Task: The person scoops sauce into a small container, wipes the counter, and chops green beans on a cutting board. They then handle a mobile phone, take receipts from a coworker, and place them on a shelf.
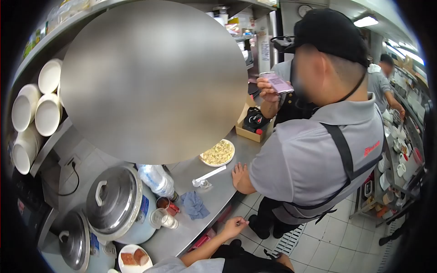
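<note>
cloth (195, 205), blue and crumpled, lies left of the nearer left hand (234, 226), whose fingertips meet. cannot tell the right hand's (285, 262) state

Single head-worn view, forward and steeply down over counter (189, 177) and floor (318, 232).

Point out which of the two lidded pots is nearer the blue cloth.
The upper pot, beside the plastic bottle; the other pot sits lower left in the picture, farther from the cloth.
</note>
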A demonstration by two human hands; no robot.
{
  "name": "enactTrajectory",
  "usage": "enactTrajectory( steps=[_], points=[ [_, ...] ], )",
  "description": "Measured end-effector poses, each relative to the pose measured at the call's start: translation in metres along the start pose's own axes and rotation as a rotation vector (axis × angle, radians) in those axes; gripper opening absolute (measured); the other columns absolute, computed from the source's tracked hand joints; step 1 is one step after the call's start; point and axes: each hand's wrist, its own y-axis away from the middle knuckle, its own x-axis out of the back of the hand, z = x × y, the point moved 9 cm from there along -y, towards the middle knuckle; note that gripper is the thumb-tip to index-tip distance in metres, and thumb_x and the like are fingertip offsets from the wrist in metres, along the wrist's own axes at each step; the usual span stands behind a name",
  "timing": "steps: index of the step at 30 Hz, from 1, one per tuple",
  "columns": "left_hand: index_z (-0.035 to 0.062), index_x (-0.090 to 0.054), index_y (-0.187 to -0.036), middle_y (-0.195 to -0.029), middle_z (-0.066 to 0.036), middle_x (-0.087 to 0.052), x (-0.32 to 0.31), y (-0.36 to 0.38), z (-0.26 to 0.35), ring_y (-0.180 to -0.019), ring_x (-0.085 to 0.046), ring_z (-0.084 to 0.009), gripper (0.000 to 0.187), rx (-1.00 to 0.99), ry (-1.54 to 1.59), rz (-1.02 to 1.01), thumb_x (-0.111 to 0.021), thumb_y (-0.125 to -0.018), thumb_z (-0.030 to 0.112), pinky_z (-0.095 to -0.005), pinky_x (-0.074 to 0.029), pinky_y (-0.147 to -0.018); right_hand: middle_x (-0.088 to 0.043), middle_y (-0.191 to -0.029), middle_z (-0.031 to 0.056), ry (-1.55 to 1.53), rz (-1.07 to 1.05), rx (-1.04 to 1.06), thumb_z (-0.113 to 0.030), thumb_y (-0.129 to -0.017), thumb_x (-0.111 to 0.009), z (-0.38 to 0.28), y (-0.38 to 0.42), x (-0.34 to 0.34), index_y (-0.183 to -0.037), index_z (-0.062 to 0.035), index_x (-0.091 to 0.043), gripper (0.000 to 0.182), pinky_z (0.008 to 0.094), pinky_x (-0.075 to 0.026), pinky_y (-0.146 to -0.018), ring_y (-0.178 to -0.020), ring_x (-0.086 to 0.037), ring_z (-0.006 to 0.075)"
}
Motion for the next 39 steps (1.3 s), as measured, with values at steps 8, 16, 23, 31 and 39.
enactTrajectory(
  steps=[8, 16, 23, 31, 39],
  points=[
    [0.0053, -0.055, -0.067, -0.067, -0.008, -0.054, 0.009, 0.008, 0.005, -0.064, -0.054, -0.0221, 0.026, -0.190, 0.004, 0.078, -0.063, -0.078, 0.027, -0.0339, -0.042, -0.058, -0.061, -0.083, 0.0130, -0.131, 0.142, 0.458, -0.024, -0.070, -0.063, -0.167, -0.058, 0.100, -0.094, -0.0034, -0.059, 0.032, 0.0333, -0.046, -0.069, -0.079, -0.059, 0.0262],
    [0.0015, -0.056, -0.070, -0.069, -0.014, -0.056, 0.093, 0.126, -0.080, -0.065, -0.056, -0.0256, 0.026, 0.061, -0.066, 0.535, -0.064, -0.075, 0.026, -0.0349, -0.044, -0.059, -0.059, -0.076, 0.0097, -0.536, -0.170, 0.940, -0.019, -0.074, -0.059, -0.510, -0.081, 0.084, -0.091, -0.0041, -0.059, 0.023, 0.0315, -0.046, -0.059, -0.069, -0.057, 0.0223],
    [-0.0002, -0.064, -0.079, -0.088, -0.022, -0.060, 0.063, 0.345, -0.281, -0.084, -0.058, -0.0375, 0.038, 0.988, -0.298, 0.622, -0.056, -0.076, 0.037, -0.0431, -0.046, -0.073, -0.057, -0.071, 0.0069, -0.314, -0.476, 0.577, -0.015, -0.077, -0.056, -0.335, -0.166, -0.055, -0.088, -0.0047, -0.058, 0.015, 0.0298, -0.045, -0.051, -0.061, -0.056, 0.0189],
    [0.0050, -0.063, -0.085, -0.073, -0.010, -0.059, -0.115, 0.589, -0.413, -0.065, -0.055, -0.0201, 0.036, 1.382, 0.077, 0.172, -0.053, -0.080, 0.039, -0.0347, -0.045, -0.061, -0.062, -0.074, 0.0140, 0.424, -0.598, 0.246, -0.018, -0.076, -0.052, -0.111, -0.146, -0.087, -0.082, -0.0047, -0.062, 0.017, 0.0378, -0.048, -0.067, -0.073, -0.060, 0.0253],
    [0.0012, -0.059, -0.099, -0.102, -0.017, -0.057, -0.005, 0.419, -0.379, -0.086, -0.057, -0.0246, 0.032, 0.174, -0.299, 0.075, -0.044, -0.087, 0.027, -0.0281, -0.044, -0.080, -0.062, -0.094, 0.0104, 1.359, -0.731, 0.721, -0.022, -0.082, -0.052, 0.056, -0.099, -0.079, -0.088, -0.0043, -0.061, 0.021, 0.0378, -0.050, -0.063, -0.082, -0.062, 0.0207]
  ],
)
